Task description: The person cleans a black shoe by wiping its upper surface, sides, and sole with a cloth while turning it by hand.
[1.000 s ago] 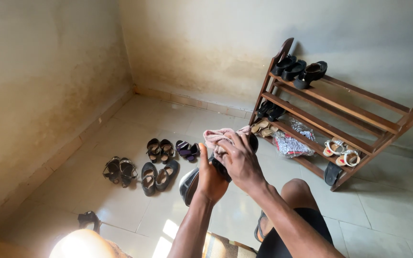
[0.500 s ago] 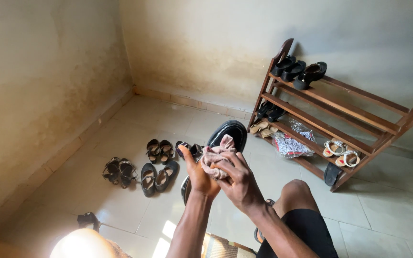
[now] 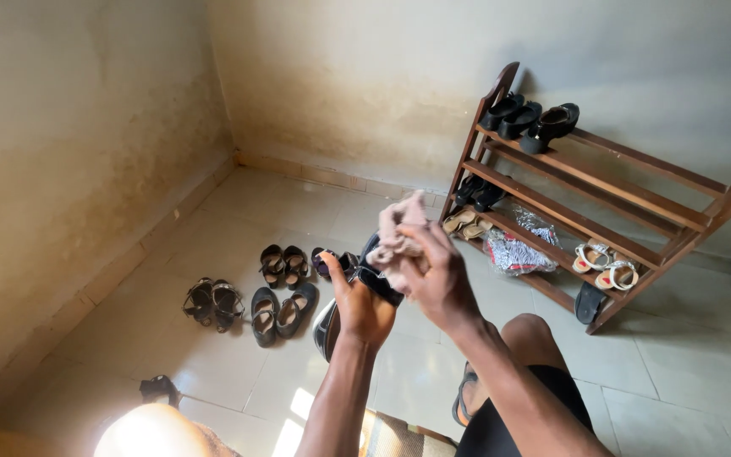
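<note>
My left hand [image 3: 357, 309] holds a glossy black shoe [image 3: 332, 326] up in front of me, gripping it from below. My right hand [image 3: 437, 275] clutches a crumpled pink cloth [image 3: 395, 237] and presses it against the upper end of the shoe, hiding most of that end. Only the shoe's heel part and a dark strip under the cloth show.
Several pairs of dark shoes [image 3: 277, 309] and sandals lie on the tiled floor at the left. A wooden shoe rack [image 3: 602, 182] leans by the right wall with black shoes on top, sandals and a patterned bag lower down. My bare knee [image 3: 530, 334] is below right.
My right hand has swept the cloth up along the shoe, from its middle toward the far end, now covering the toe that showed half a second ago. The left hand stays under the shoe.
</note>
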